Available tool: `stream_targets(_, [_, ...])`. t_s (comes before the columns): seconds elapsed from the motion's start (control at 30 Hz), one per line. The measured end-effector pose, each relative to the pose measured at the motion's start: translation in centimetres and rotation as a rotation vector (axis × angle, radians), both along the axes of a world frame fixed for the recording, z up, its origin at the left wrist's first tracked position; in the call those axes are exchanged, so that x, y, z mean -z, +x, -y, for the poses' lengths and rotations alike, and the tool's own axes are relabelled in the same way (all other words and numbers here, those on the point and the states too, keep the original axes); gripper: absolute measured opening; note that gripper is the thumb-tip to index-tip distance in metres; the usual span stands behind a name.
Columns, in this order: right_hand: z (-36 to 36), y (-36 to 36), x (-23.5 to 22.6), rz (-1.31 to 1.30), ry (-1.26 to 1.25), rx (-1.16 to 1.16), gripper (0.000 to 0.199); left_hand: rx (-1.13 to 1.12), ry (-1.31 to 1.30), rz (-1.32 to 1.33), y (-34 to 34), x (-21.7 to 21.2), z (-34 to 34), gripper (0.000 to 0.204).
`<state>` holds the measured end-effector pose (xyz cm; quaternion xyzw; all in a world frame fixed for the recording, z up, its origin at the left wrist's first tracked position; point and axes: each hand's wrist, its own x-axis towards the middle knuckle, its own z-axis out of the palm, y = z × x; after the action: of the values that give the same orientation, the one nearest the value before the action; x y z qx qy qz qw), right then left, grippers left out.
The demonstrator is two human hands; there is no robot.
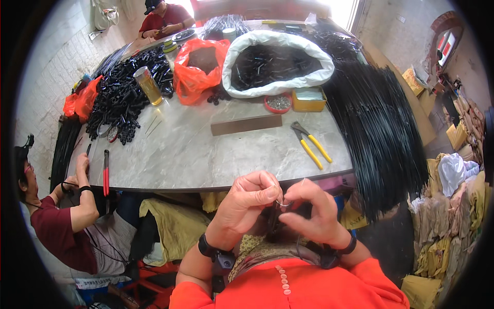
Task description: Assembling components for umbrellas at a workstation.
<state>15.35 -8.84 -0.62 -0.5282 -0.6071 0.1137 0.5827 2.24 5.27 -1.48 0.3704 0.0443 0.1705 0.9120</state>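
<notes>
L hand [237, 205] pinching thin pale strand [282, 204] nr tabletop's [231, 159] near edge; R hand [315, 208] curled, can't tell grip; pliers [311, 154] nr R corner.

Glass of amber liquid [149, 87], hanging white bag [106, 16]

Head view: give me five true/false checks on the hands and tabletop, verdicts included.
1. The left hand pinches a thin strand. True.
2. The right hand grips the yellow pliers. False: they lie on the table; the hand is by the strand.
3. The glass stands beside the black heap. True.
4. The white sack is empty. False: dark pieces fill it.
5. The bar lies right of the pliers. False: left of them.
</notes>
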Motion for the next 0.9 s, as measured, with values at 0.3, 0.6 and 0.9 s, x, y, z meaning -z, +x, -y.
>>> stream_targets(0.3, [0.6,0.6,0.1,-0.180,-0.033,-0.053,0.023,0.145,-0.087,-0.004,0.2,2.0,-1.0,0.008])
stream_targets(0.6, [0.7,0.5,-0.5,-0.179,-0.060,-0.032,0.025,0.206,-0.041,-0.006,0.2,2.1,-0.8,0.013])
stream_targets(0.9, [0.9,0.6,-0.1,-0.276,-0.053,-0.110,0.032,0.239,-0.006,0.068,1.2,1.0,-1.4,0.007])
